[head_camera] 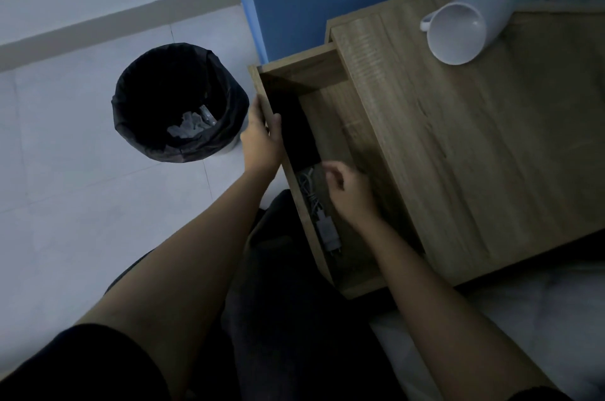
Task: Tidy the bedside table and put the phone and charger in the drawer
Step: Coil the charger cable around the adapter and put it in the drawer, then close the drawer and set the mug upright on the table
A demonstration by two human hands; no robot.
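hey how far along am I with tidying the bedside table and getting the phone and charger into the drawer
Mostly done: the phone and charger already lie in the open drawer. In hand: your left hand grips the drawer front, and your right hand hovers over the charger, apparently empty. Left: shut the drawer; a white mug lies tipped on the tabletop.

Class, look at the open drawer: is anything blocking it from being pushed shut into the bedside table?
Yes. The right hand is inside the drawer, over the charger, beside the phone. It must come out first. The left hand grips the drawer front. Nothing else visible blocks it.
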